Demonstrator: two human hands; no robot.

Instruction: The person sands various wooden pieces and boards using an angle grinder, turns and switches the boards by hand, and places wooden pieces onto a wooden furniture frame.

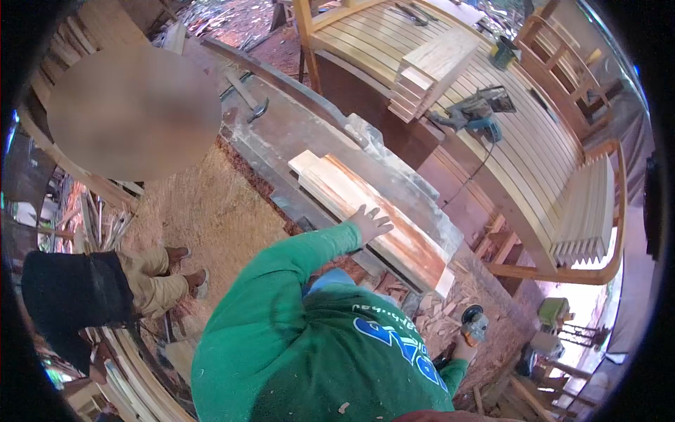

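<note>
My left hand (370,226) lies flat with fingers spread on a stack of wooden boards (383,211). The top board is pale at its edges with reddish-brown streaks along its face. The stack lies lengthwise on a dusty workbench (323,133). Low at the right, beside my body, my right hand (463,349) is closed around an angle grinder (475,325). Its dark disc points up and away from me, apart from the boards. My right hand is partly hidden by the grinder and my sleeve.
A hammer (247,97) lies on the bench's far end. Across from it, a slatted wooden piece (520,151) carries a blue power saw (481,116) and stacked boards (436,67). Another person (84,295) stands at left. Wood shavings (446,309) cover the ground.
</note>
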